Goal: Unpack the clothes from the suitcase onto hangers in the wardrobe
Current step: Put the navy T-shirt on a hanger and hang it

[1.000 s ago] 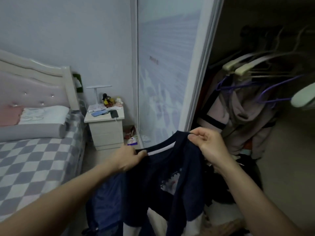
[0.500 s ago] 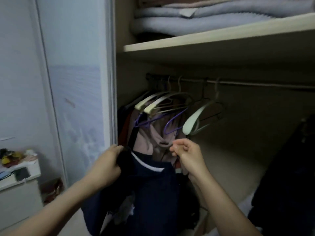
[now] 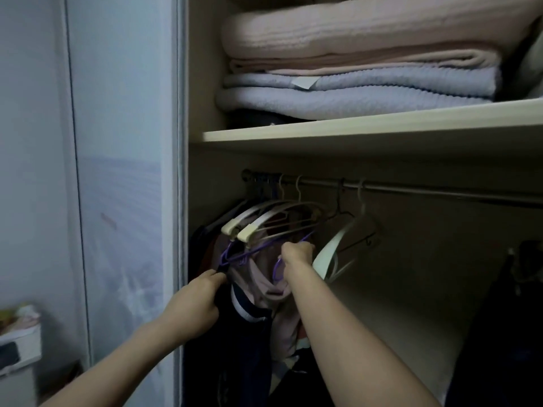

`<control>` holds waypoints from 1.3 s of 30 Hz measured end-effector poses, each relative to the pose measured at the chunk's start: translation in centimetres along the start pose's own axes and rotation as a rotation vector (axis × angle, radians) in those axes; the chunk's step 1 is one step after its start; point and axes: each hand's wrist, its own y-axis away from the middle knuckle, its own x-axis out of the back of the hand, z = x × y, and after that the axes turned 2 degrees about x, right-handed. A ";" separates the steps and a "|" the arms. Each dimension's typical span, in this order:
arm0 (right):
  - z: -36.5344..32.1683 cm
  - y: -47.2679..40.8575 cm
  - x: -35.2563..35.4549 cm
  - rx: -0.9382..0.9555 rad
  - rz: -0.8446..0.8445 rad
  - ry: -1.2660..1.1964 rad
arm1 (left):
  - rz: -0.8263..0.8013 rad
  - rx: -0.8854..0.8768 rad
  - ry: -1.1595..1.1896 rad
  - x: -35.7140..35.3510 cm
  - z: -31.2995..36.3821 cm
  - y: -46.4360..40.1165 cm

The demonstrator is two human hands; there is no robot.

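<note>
Navy garment: a dark blue piece with a white stripe at the collar; it hangs low in the open left part of the wardrobe, in front of the clothes already there.
Left hand: it holds the garment at the collar edge; the fingers are curled round the dark cloth, the thumb side toward the wardrobe.
Right hand: it is raised higher, among the hangers; the fingers are curled round the purple hanger, near its right end. How tight the hold is, I cannot tell.
Other hangers: two cream hangers hang just left of the right hand and above the purple one; one pale green hanger hangs just right of the hand, tilted.
Rail: a metal bar under the shelf; all hanger hooks are on its left part.
Hanging clothes: a pinkish hooded garment is behind the navy one, between the two hands; darker clothes are at the far left.
Shelf: a light wooden board above the rail; it carries folded blankets, a pale blue one below and a pink one on top.
Sliding door: pale, pushed to the left of the opening.
Bedside cabinet: white, at the lower left edge, only partly visible.
Right side: a dark shape in the wardrobe; what it is, I cannot tell.
</note>
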 end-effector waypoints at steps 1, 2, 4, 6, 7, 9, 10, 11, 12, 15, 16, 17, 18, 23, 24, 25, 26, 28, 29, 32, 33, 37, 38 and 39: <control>0.2 -0.9 -0.3 0.009 0.026 -0.057 | 0.008 -0.008 0.008 0.0 -0.2 -0.2; 0.0 -1.3 -0.5 0.022 0.049 -0.105 | 0.015 -0.015 0.014 0.1 -0.3 -0.2; -0.9 -1.5 -0.6 0.060 0.074 -0.175 | 0.020 -0.028 0.015 0.1 -0.4 -0.3; -1.8 -1.0 -0.7 0.089 0.052 -0.225 | 0.019 -0.032 0.017 0.3 -0.5 -0.4; -2.0 -0.9 -0.7 0.119 0.044 -0.232 | 0.021 -0.036 0.017 0.2 -0.4 -0.5; -2.5 -0.2 -0.6 0.194 0.022 -0.250 | 0.031 -0.041 0.009 0.3 -0.2 -0.5; -2.7 0.4 -0.5 0.214 0.004 -0.266 | 0.035 -0.041 0.001 0.2 -0.2 -0.4; -2.8 0.9 -0.5 0.220 -0.014 -0.282 | 0.034 -0.040 -0.006 0.2 -0.2 -0.3; -2.8 1.5 -0.3 0.227 -0.029 -0.284 | 0.033 -0.039 -0.006 0.1 -0.3 -0.1; -1.2 4.3 0.2 0.332 -0.102 -0.240 | 0.007 -0.021 0.022 0.1 -1.3 0.9; 0.0 5.7 0.5 0.378 -0.143 -0.235 | 0.000 -0.008 0.033 0.1 -1.7 1.3; 1.6 7.3 0.7 0.405 -0.195 -0.238 | -0.012 0.011 0.036 0.0 -2.2 2.1; 3.0 8.5 1.0 0.432 -0.241 -0.236 | -0.018 0.019 0.039 0.0 -2.6 2.4; 8.9 12.7 1.8 0.425 -0.427 -0.102 | 0.002 0.113 0.031 -0.4 -5.2 6.6; 9.0 12.8 2.0 0.409 -0.416 -0.106 | 0.007 0.121 0.026 -0.4 -5.4 7.1; 9.3 13.3 2.0 0.385 -0.409 -0.115 | 0.000 0.140 0.019 -0.4 -5.7 8.0; 9.4 13.5 2.0 0.368 -0.402 -0.113 | -0.001 0.146 0.019 -0.2 -5.9 8.6; 10.7 14.6 1.9 0.302 -0.431 -0.090 | -0.026 0.185 0.016 -0.1 -6.7 10.4; 11.6 15.1 1.8 0.280 -0.455 -0.075 | -0.034 0.212 0.024 -0.1 -7.2 11.0; 14.5 17.3 1.9 0.257 -0.557 0.014 | -0.044 0.275 -0.003 0.8 -8.9 13.5; 15.3 17.2 2.1 0.245 -0.555 0.063 | -0.032 0.277 -0.028 1.2 -9.1 14.2; 17.6 15.6 2.3 0.167 -0.404 0.312 | -0.014 0.302 -0.146 2.7 -9.9 16.9; 18.2 15.3 2.4 0.179 -0.369 0.381 | -0.011 0.311 -0.175 3.1 -9.9 17.6; 18.7 15.5 2.7 0.194 -0.336 0.437 | -0.012 0.326 -0.193 3.3 -10.2 18.4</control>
